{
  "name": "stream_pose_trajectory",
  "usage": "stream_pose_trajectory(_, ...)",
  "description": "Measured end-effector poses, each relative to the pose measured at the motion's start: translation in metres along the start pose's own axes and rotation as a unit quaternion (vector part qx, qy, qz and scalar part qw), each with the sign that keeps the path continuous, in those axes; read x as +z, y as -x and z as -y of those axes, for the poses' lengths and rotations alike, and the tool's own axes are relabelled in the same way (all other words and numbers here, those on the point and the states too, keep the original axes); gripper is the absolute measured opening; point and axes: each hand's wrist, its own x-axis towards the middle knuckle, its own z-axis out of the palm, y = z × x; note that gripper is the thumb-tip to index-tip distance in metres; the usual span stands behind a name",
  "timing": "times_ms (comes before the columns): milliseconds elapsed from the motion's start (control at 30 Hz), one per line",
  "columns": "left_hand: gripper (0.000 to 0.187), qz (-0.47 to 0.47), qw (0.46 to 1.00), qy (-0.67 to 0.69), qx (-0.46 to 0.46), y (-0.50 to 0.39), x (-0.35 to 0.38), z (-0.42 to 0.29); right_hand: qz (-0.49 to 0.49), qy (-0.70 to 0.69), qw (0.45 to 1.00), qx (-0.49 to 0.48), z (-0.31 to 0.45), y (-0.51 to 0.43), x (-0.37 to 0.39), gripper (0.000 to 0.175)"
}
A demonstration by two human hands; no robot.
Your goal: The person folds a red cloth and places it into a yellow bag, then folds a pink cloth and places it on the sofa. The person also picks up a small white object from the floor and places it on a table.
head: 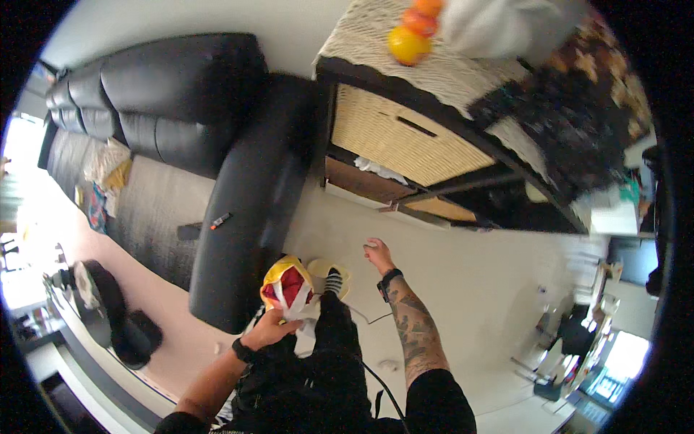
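Note:
My left hand point(269, 331) grips the white handle straps of a yellow bag point(286, 260). The bag hangs beside my leg near the end of the sofa, and red fabric point(293, 287) shows through its mouth. My right hand point(379, 256) is held out over the pale floor with loosely curled fingers. Nothing shows in it, and a dark watch sits on that wrist. A pale yellow slipper point(346, 279) with a striped sock in it shows below, between the bag and my right hand.
A black leather sofa point(244, 217) bears a small dark object point(221, 221) on its arm. Ahead stands a dark shelf unit with a woven basket point(401, 141) and a knitted cover point(358, 38); orange and yellow balls point(409, 44) sit on top. A thin cable point(374, 321) crosses the floor.

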Motion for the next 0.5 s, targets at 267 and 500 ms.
stream_pose_trajectory(267,0.017,-0.017,0.99,0.141,0.005,-0.06,-0.006,0.035,-0.005,0.498,0.854,-0.152,-0.02,-0.211,0.034,0.085)
stream_pose_trajectory(500,0.01,-0.03,0.988,0.117,0.098,-0.077,-0.007,0.062,-0.134,0.426,0.882,-0.15,-0.04,-0.286,0.052,0.057)
